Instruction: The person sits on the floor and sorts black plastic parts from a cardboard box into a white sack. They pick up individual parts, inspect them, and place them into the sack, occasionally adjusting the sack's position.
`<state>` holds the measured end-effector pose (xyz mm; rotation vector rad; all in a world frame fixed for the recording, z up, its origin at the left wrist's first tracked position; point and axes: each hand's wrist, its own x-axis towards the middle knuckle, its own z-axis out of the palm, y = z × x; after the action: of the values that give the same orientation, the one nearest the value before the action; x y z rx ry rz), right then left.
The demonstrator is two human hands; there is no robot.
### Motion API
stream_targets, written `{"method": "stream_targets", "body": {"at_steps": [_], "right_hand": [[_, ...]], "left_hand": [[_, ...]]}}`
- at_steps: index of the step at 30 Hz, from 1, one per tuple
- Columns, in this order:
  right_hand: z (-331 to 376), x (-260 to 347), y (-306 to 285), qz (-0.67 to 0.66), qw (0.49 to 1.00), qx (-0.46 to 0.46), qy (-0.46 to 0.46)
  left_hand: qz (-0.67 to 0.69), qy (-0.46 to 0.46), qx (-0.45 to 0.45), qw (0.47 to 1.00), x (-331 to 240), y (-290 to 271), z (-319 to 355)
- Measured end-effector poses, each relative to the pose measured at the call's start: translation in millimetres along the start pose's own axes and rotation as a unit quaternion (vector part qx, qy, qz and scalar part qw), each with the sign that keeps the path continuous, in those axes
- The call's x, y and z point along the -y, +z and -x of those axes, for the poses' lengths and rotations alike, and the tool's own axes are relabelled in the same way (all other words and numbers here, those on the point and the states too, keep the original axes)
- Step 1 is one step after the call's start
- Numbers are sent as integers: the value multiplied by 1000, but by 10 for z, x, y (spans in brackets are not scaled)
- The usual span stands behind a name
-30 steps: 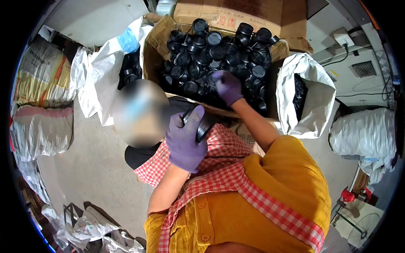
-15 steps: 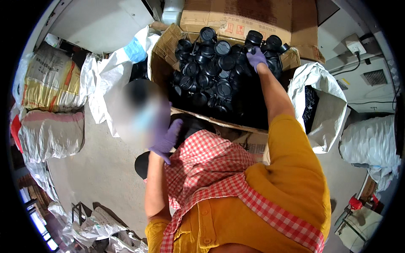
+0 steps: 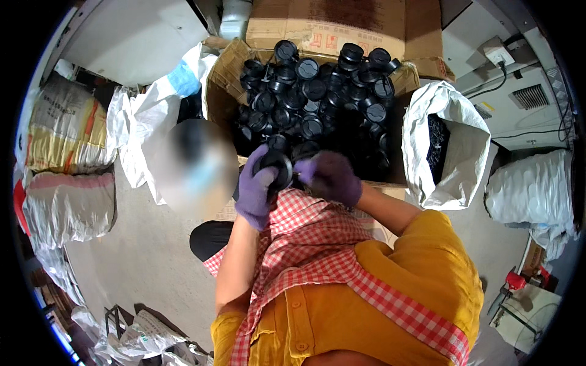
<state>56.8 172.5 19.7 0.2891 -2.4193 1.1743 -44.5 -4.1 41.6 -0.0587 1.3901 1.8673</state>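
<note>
In a purple glove, my left hand is closed around a round black plastic part with a dark, ring-like rim. It is held above my lap at the front edge of the cardboard box. My right hand, gloved the same way, has its fingers curled together at the right side of this part. Whatever those fingers pinch is too small and dark to make out. Just beyond both hands, the open cardboard box is heaped with similar round black parts.
White sacks flank the box, one on the left and one on the right with dark pieces inside. A blurred patch covers the area left of my hands. Filled sacks line the far left. A cabinet with a cable stands right.
My right hand has come back from the heap at the box's far right to my left hand. My left hand has moved up and right and now holds a round black part.
</note>
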Motion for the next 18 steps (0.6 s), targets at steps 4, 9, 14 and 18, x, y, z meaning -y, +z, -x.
{"method": "stream_targets", "body": {"at_steps": [4, 9, 14, 18], "right_hand": [[-92, -33, -48, -88, 994, -43, 46], [-125, 230, 123, -157, 976, 139, 52], [-129, 344, -7, -67, 879, 455, 123], [-35, 404, -194, -269, 690, 624, 249]], "left_hand": [[112, 3, 90, 990, 0, -187, 293], [266, -70, 80, 958, 104, -138, 575], [-418, 140, 208, 873, -7, -296, 866], [-665, 448, 298, 518, -317, -129, 1261]]}}
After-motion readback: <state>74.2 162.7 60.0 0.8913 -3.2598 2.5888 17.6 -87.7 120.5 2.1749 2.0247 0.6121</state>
